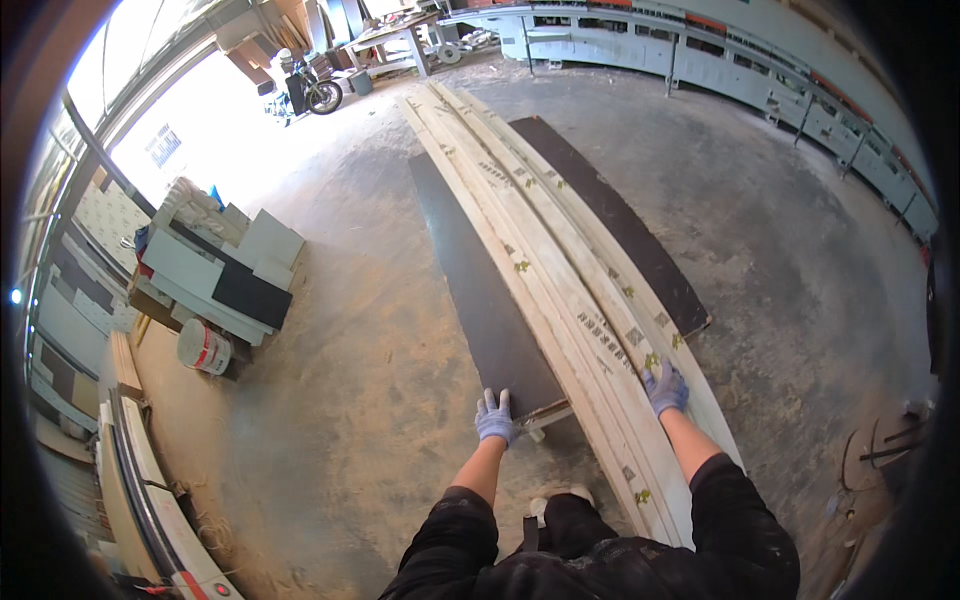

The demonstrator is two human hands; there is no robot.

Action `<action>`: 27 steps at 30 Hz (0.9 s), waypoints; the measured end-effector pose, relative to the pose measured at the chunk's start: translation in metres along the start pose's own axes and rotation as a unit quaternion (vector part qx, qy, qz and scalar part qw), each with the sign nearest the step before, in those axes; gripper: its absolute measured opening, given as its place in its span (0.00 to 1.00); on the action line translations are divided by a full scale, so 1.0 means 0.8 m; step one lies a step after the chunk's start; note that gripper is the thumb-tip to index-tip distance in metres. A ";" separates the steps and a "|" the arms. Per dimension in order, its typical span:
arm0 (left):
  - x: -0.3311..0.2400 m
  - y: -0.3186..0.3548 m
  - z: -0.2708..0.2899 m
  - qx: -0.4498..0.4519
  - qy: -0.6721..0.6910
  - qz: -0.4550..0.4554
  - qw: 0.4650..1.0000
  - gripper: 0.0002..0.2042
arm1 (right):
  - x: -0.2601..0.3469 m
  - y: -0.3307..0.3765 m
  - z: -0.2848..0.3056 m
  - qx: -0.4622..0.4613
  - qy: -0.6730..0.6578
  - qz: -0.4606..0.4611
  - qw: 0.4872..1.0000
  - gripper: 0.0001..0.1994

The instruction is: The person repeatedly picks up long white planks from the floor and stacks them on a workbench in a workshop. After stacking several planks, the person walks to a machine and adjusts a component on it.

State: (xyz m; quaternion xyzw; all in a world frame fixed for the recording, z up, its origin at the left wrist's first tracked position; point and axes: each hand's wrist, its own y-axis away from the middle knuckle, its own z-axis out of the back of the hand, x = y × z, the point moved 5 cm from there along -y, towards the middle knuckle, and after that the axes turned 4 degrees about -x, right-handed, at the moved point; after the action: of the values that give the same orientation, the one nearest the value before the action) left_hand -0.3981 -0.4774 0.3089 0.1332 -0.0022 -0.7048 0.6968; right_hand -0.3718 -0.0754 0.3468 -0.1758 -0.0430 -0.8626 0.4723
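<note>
A long stack of pale wooden planks point(545, 255), with printed marks and small yellow-green labels, runs away from me. It lies across dark flat boards; one dark board point(480, 290) shows on the left and another dark board point(610, 220) on the right. My left hand point(496, 418), in a light purple glove, is at the near corner of the left dark board, fingers spread and holding nothing. My right hand point(667, 389), gloved alike, rests on the planks beside the seam between two of them. Its fingers look laid on the wood, their undersides hidden.
Left of me stand stacked panel offcuts point(215, 270) and a white bucket point(204, 348). Long strips point(150, 490) lie at the lower left. A motorcycle point(310, 92) and a workbench point(395, 40) are at the back. A long pale machine point(640, 50) lines the far right.
</note>
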 end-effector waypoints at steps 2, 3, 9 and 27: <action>0.018 0.040 0.007 -0.023 0.013 0.019 0.999 0.48 | 0.000 0.001 0.000 -0.002 -0.007 -0.004 1.000 0.36; 0.035 0.068 0.008 0.000 0.035 0.052 0.998 0.47 | 0.000 0.002 -0.001 0.011 -0.006 -0.007 1.000 0.36; 0.201 0.281 -0.006 0.061 0.073 0.236 0.967 0.45 | 0.006 0.006 0.004 0.019 -0.005 -0.017 1.000 0.37; 0.349 0.595 -0.167 0.032 0.401 0.456 0.794 0.42 | 0.006 0.007 -0.006 0.044 -0.020 -0.027 0.998 0.36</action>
State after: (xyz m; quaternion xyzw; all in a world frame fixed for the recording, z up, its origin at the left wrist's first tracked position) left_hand 0.0964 -0.7415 0.2184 0.4098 0.1939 -0.1878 0.8713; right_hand -0.3703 -0.0835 0.3436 -0.1703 -0.0953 -0.8689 0.4550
